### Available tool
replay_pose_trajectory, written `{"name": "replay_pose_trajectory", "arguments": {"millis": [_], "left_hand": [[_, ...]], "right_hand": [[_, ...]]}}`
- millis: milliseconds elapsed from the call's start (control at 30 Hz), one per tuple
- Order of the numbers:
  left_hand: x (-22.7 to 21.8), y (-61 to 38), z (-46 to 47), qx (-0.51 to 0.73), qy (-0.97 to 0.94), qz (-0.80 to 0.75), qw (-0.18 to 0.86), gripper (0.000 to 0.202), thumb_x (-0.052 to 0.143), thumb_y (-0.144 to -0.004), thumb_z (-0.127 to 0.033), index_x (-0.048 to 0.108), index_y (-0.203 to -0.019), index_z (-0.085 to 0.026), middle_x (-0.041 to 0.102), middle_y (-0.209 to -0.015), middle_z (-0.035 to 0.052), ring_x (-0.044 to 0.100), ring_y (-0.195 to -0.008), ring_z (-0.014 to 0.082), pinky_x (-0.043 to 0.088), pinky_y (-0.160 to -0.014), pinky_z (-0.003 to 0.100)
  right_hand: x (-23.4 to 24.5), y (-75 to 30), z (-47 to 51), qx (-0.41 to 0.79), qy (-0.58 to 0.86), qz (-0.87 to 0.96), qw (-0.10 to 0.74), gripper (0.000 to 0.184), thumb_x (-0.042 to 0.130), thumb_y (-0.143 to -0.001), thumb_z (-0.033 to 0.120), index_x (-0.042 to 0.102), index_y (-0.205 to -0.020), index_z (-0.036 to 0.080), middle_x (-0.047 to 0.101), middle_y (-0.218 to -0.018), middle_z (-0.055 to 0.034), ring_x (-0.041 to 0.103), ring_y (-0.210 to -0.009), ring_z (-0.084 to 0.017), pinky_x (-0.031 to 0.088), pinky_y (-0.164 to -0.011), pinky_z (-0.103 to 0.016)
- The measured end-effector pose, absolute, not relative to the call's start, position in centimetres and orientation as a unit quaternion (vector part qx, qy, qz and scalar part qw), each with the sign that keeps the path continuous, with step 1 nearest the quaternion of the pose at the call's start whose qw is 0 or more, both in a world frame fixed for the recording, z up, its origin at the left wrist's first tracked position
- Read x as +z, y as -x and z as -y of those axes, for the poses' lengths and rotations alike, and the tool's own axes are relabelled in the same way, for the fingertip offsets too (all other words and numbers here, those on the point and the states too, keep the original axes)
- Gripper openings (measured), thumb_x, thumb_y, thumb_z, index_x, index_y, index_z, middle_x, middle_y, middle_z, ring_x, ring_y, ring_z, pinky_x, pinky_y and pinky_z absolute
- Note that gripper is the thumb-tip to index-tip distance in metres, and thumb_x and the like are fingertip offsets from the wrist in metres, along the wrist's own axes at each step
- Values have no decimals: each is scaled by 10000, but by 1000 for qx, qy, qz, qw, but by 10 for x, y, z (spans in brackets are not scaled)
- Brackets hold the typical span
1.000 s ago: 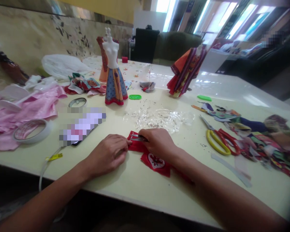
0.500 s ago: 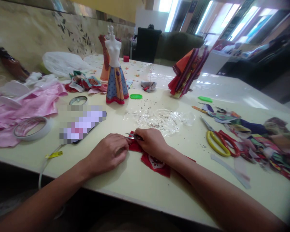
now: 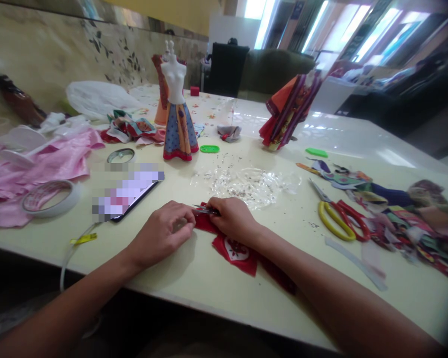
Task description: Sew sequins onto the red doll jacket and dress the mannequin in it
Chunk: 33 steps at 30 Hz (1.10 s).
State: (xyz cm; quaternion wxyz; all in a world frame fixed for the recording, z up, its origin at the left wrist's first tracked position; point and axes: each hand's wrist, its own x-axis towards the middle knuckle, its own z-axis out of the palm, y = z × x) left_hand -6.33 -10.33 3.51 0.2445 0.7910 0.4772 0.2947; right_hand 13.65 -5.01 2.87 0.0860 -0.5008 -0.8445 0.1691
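Observation:
My left hand [image 3: 160, 233] and my right hand [image 3: 233, 221] rest close together on a red cloth piece [image 3: 235, 253] with a white heart patch. Small metal scissors [image 3: 205, 210] stick out from my right hand, their tips pointing towards my left hand. My left fingers pinch the cloth's upper edge. The hands hide part of the cloth, and I cannot see the scissors' handles.
Yellow-handled and red-handled scissors [image 3: 336, 221] lie to the right, beside scattered fabric scraps [image 3: 406, 214]. A glitter-strewn plastic sheet [image 3: 246, 188] lies ahead. Further left are a dressed mannequin [image 3: 179, 122], a tape roll [image 3: 51, 198], pink satin [image 3: 41, 166] and a phone [image 3: 134, 201].
My left hand has risen slightly and drawn nearer the scissors. The red cloth has shifted a little, and its heart patch shows more than half a second ago.

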Motion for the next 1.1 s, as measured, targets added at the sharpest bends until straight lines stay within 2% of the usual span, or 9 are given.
{"name": "replay_pose_trajectory", "arguments": {"millis": [100, 300, 400, 767, 1100], "left_hand": [[35, 64, 103, 314, -758, -508, 263, 85, 528, -868, -210, 603, -827, -207, 666, -998, 24, 598, -952, 190, 481, -831, 348], [33, 62, 100, 295, -812, -458, 210, 80, 546, -829, -150, 595, -792, -202, 674, -1108, 50, 555, -1130, 216, 435, -972, 394], [31, 62, 99, 271, -839, -437, 180, 91, 539, -824, -127, 595, -810, -198, 677, -1108, 57, 544, -1165, 226, 416, -998, 414], [29, 63, 96, 198, -888, -400, 115, 94, 507, -843, -144, 582, -856, -199, 688, -956, 29, 574, -1126, 237, 361, -1003, 434], [31, 58, 99, 154, -909, -386, 33, 147, 453, -878, -156, 596, -887, -187, 677, -1019, 63, 578, -1118, 237, 271, -1077, 471]], "right_hand": [[29, -136, 50, 180, 503, 840, 92, 94, 548, -766, 179, 623, -821, 194, 629, -718, -15, 431, -628, -124, 227, -558, -255], [31, -138, 47, 243, 498, 823, 126, 80, 547, -762, 143, 609, -777, 192, 633, -709, 2, 482, -637, -112, 254, -570, -253], [33, -139, 46, 254, 489, 824, 134, 71, 551, -759, 137, 600, -753, 189, 623, -691, 6, 485, -631, -110, 264, -574, -254], [30, -139, 47, 223, 489, 837, 104, 65, 556, -749, 175, 608, -781, 198, 640, -743, -10, 489, -660, -126, 264, -573, -261], [31, -139, 46, 230, 494, 832, 104, 32, 565, -728, 173, 545, -721, 197, 599, -704, -4, 458, -636, -120, 265, -565, -266]]}}
